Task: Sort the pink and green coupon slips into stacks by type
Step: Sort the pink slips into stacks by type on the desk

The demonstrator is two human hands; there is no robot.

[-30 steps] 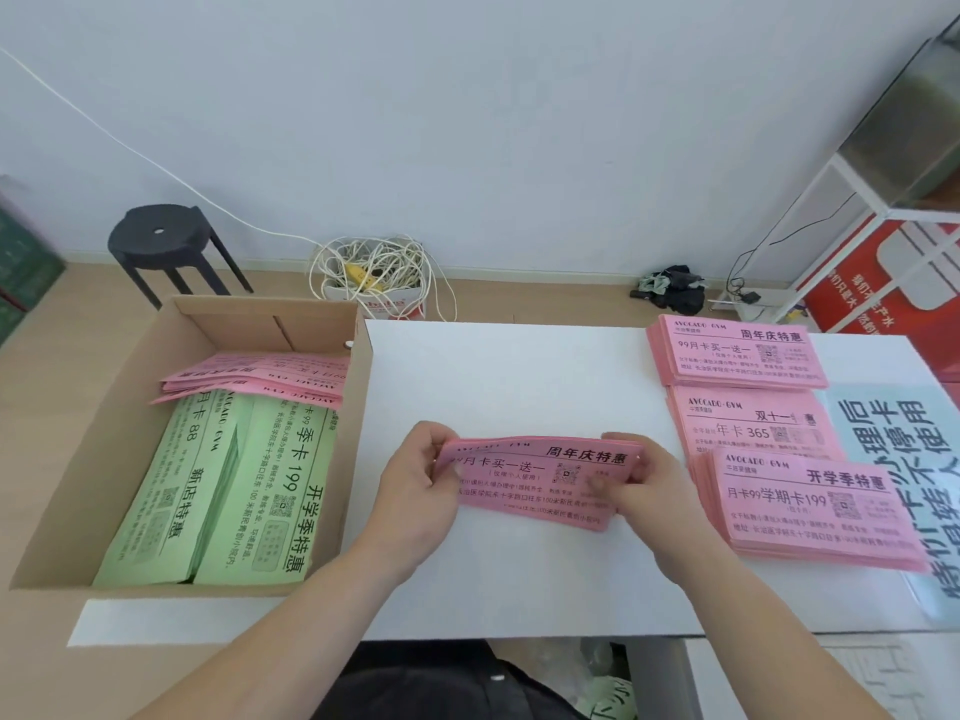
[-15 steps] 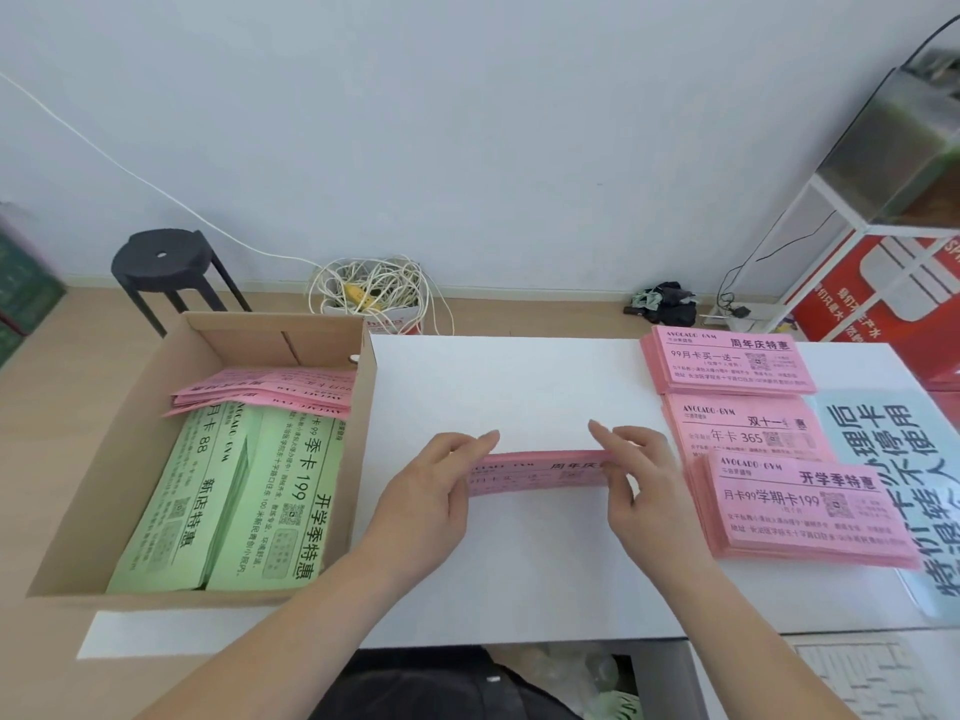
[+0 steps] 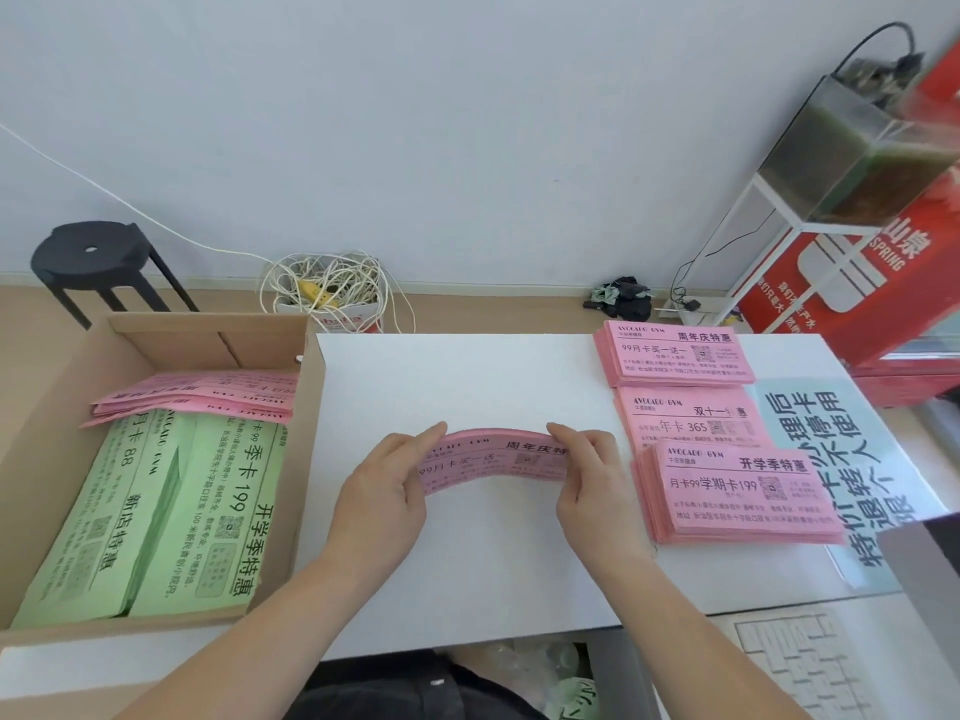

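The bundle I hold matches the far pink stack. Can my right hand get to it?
Probably yes: the far pink stack lies uncovered on the white table, bare tabletop between it and the right hand, which grips the pink bundle.

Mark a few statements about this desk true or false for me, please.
1. The left hand and right hand pinch the ends of a pink bundle. True.
2. The pink bundle lies flat. False: it bows upward.
3. The cardboard box holds green slips. True.
4. It holds nothing else. False: loose pink slips lie there too.
5. Three pink stacks sit right of the hands. True.
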